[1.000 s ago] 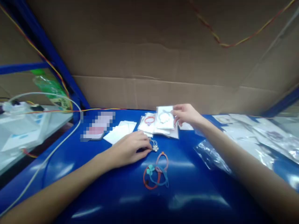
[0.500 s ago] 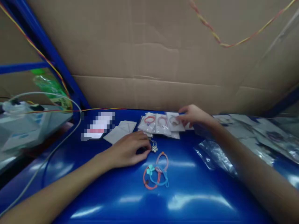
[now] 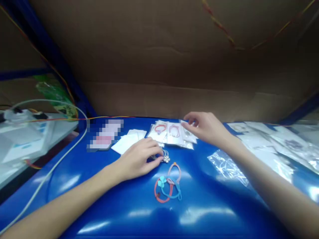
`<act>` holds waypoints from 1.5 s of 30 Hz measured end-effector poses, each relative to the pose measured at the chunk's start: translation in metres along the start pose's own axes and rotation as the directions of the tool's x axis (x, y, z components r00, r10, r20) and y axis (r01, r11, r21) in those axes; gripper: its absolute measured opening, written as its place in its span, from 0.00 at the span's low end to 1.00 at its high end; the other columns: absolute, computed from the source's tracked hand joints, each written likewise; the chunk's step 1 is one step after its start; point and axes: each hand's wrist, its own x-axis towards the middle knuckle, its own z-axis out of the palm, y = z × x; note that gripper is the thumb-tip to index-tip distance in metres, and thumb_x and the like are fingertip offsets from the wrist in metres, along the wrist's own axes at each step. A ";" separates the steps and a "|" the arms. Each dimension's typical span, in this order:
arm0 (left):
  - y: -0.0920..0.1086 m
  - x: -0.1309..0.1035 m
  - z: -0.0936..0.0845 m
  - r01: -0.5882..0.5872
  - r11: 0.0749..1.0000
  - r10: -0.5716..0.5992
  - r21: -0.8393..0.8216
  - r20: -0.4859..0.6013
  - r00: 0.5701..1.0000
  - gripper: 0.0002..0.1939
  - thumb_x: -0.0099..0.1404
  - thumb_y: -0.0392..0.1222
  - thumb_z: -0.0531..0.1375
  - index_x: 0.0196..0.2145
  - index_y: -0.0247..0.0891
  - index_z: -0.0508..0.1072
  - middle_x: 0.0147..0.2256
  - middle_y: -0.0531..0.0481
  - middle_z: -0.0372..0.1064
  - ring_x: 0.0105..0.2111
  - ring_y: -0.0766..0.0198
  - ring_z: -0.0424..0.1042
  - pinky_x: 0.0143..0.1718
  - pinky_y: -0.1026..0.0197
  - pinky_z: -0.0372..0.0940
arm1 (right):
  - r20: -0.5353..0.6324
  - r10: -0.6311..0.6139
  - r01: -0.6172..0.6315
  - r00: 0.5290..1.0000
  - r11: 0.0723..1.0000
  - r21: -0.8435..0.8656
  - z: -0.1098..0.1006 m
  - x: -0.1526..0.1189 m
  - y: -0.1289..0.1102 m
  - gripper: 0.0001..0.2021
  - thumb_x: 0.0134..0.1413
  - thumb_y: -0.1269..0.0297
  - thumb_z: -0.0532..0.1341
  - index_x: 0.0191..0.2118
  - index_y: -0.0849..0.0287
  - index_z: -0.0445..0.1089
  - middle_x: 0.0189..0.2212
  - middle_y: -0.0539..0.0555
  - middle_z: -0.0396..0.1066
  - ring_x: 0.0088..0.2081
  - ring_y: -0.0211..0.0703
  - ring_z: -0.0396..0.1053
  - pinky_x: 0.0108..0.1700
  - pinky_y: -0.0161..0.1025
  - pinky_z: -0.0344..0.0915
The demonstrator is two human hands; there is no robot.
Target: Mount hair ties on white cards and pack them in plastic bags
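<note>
My left hand [image 3: 142,157] rests on the blue table, thumb and fingers pinched around a grey hair tie with a silver flower charm [image 3: 166,159]. Its fingers hide part of the band. My right hand [image 3: 208,128] is over the right end of a row of clear packets, with thumb and forefinger apart and the thumb tip at a packet with a dark item [image 3: 188,133]. Beside it lie a packet with a pink hair tie [image 3: 174,130] and one with a red hair tie [image 3: 159,128]. Nearer me are loose red [image 3: 156,192], blue [image 3: 171,196] and pink [image 3: 179,172] hair ties, overlapping.
White cards [image 3: 127,142] and a phone-like object [image 3: 106,134], blurred out, lie at the left. Empty clear bags [image 3: 224,164] and more packets [image 3: 259,139] spread at the right. A white cable [image 3: 66,162] loops over the left side. Cardboard [image 3: 159,99] stands behind.
My right hand has moved slightly left, and its fingers now cover more of the end packet, which sits askew. My left hand stays with the flower hair tie, shifted slightly right. The picture's lighting has changed.
</note>
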 end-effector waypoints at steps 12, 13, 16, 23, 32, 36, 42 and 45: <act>0.000 -0.003 0.008 0.158 0.967 -0.136 0.199 -0.119 0.984 0.23 0.71 0.51 0.58 0.60 0.38 0.68 0.64 0.34 0.62 0.64 0.41 0.60 0.62 0.37 0.59 | 0.011 -0.365 0.364 0.931 0.922 -0.132 0.053 -0.057 0.003 0.29 0.66 0.47 0.57 0.66 0.57 0.64 0.69 0.65 0.57 0.69 0.61 0.56 0.68 0.62 0.52; -0.001 -0.004 0.008 0.169 0.963 -0.148 0.208 -0.113 0.982 0.26 0.71 0.53 0.58 0.62 0.38 0.67 0.66 0.34 0.59 0.65 0.40 0.57 0.64 0.36 0.57 | 0.016 -0.358 0.357 0.933 0.925 -0.133 0.053 -0.057 0.004 0.30 0.66 0.46 0.57 0.66 0.56 0.63 0.70 0.64 0.56 0.70 0.61 0.54 0.69 0.63 0.51; -0.003 -0.005 0.010 0.198 0.954 -0.186 0.223 -0.075 0.980 0.32 0.71 0.57 0.57 0.67 0.40 0.61 0.70 0.35 0.52 0.70 0.37 0.49 0.66 0.33 0.53 | 0.043 -0.344 0.346 0.938 0.930 -0.126 0.056 -0.057 0.005 0.35 0.64 0.41 0.56 0.69 0.56 0.59 0.72 0.64 0.51 0.72 0.64 0.47 0.70 0.67 0.44; 0.000 -0.007 0.016 0.201 0.955 -0.207 0.219 0.005 0.978 0.37 0.71 0.60 0.55 0.71 0.45 0.52 0.73 0.38 0.41 0.72 0.37 0.41 0.67 0.32 0.49 | 0.140 -0.333 0.348 0.933 0.931 -0.107 0.064 -0.064 -0.002 0.45 0.58 0.32 0.56 0.73 0.53 0.51 0.74 0.64 0.40 0.73 0.69 0.37 0.70 0.71 0.37; -0.001 -0.005 0.014 0.164 0.967 -0.166 0.194 -0.008 0.986 0.35 0.70 0.58 0.58 0.68 0.41 0.59 0.72 0.33 0.46 0.71 0.38 0.47 0.66 0.32 0.53 | 0.175 -0.314 0.334 0.933 0.937 -0.099 0.065 -0.065 0.000 0.44 0.59 0.31 0.53 0.73 0.52 0.51 0.74 0.65 0.41 0.74 0.66 0.37 0.70 0.69 0.39; -0.001 -0.005 0.013 0.123 0.975 -0.121 0.185 -0.022 0.992 0.32 0.69 0.54 0.60 0.66 0.40 0.62 0.71 0.32 0.48 0.71 0.39 0.49 0.66 0.34 0.55 | 0.172 -0.312 0.331 0.934 0.939 -0.096 0.064 -0.065 0.001 0.42 0.61 0.33 0.53 0.73 0.53 0.53 0.74 0.64 0.41 0.74 0.64 0.37 0.71 0.67 0.39; 0.000 -0.006 0.015 0.157 0.977 -0.154 0.147 -0.033 0.988 0.30 0.69 0.54 0.60 0.64 0.40 0.65 0.69 0.33 0.54 0.69 0.40 0.54 0.66 0.38 0.58 | 0.166 -0.298 0.314 0.940 0.945 -0.086 0.064 -0.064 0.002 0.40 0.61 0.35 0.55 0.71 0.55 0.56 0.74 0.66 0.43 0.74 0.66 0.38 0.71 0.67 0.43; 0.001 -0.006 0.017 0.157 0.977 -0.154 0.142 -0.030 0.988 0.29 0.70 0.54 0.60 0.64 0.40 0.65 0.68 0.34 0.55 0.69 0.42 0.54 0.66 0.41 0.57 | 0.117 -0.341 0.350 0.933 0.934 -0.065 0.063 -0.065 0.001 0.38 0.62 0.39 0.58 0.70 0.57 0.58 0.73 0.67 0.44 0.74 0.66 0.40 0.70 0.67 0.43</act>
